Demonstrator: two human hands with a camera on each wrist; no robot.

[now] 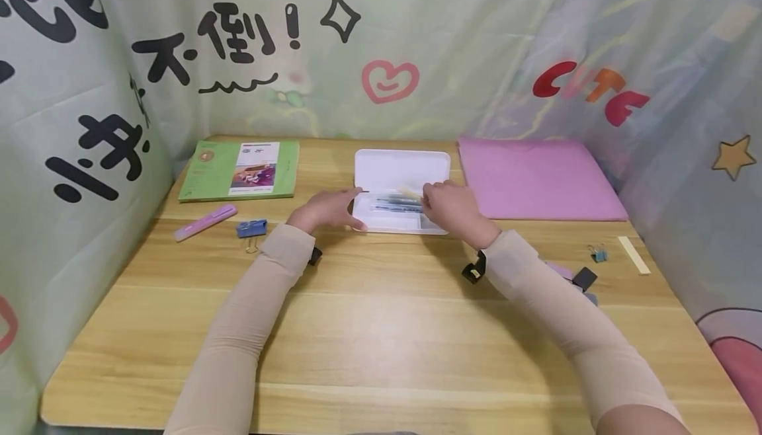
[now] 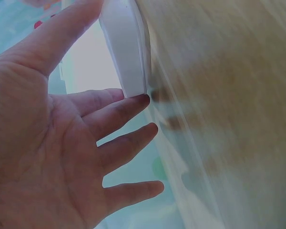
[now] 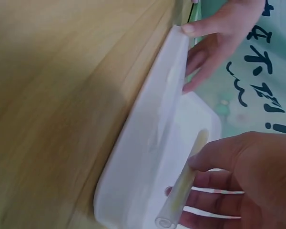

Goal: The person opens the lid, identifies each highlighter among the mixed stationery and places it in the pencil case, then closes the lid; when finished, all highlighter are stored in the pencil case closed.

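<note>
A white pencil case (image 1: 402,165) lies on the table with its lid folded back. Several slim pens (image 1: 397,204) rest in its tray. At the case's left end my left hand (image 1: 326,210) grips it, thumb at the near corner and forefinger farther back; the other fingers spread out in the left wrist view. My right hand (image 1: 450,209) is over the right part of the case. It pinches a clear-barrelled, yellowish pen (image 3: 183,183) between thumb and fingers, tilted above the case. The right hand hides part of the tray in the head view.
A green book (image 1: 208,170) and a pink folder (image 1: 538,180) lie at the back. On the left are a pink stick-shaped object (image 1: 205,223) and a blue binder clip (image 1: 251,228). On the right are a teal binder clip (image 1: 598,254), a cream strip (image 1: 634,254) and partly hidden items.
</note>
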